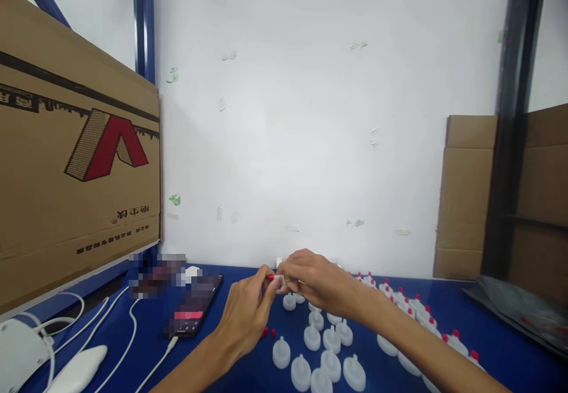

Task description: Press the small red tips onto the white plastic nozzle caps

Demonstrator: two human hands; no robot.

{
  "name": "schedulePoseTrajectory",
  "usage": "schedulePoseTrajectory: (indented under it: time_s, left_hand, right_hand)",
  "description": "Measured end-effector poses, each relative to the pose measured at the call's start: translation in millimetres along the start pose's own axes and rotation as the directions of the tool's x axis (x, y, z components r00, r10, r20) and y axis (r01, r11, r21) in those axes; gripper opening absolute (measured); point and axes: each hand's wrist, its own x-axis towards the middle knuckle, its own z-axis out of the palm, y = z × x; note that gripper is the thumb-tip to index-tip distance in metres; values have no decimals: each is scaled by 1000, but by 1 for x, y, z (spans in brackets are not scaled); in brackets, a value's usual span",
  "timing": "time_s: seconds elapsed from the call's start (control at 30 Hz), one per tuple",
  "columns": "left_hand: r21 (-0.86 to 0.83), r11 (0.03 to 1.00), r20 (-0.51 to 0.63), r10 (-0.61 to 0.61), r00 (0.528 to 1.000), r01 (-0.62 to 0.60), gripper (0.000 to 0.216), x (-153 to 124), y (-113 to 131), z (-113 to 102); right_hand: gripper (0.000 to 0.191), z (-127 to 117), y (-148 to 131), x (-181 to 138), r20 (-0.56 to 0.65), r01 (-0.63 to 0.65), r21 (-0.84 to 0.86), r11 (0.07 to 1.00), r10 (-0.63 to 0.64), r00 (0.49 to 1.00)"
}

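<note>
My left hand [246, 310] pinches a small red tip cap [270, 277] between thumb and fingers. Opposite it, my right hand [313, 277] grips a whitish plastic spout lid [279, 279], mostly hidden by the fingers. The red cap is at the end of the lid's spout; whether it is fully seated I cannot tell. Below the hands lie several translucent white spout lids [330, 364] with bare spouts. A few loose red caps [273, 333] rest near my left wrist. Beyond my right forearm are rows of similar lids with red caps [455, 341] on their spouts.
A phone [195, 307] with a charging cable lies left on the blue table [239, 375]. White cords and a white device [80, 369] are at the lower left. A large cardboard box [80, 203] stands left. Dark plastic sheeting [519, 310] lies right; a white wall [302, 144] rises behind.
</note>
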Motion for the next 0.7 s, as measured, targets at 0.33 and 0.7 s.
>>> schedulePoseTrajectory:
  time_s: [0.33, 0.7]
  left_hand:
    - [-446, 878, 29, -180, 983, 174, 53, 1, 9, 15]
    - [-475, 838, 83, -260, 962, 268, 56, 5, 1, 15]
  right_hand:
    - [27, -8, -19, 7, -64, 134, -343, 930, -165, 984]
    - [19, 21, -10, 3, -144, 88, -258, 962, -128, 981]
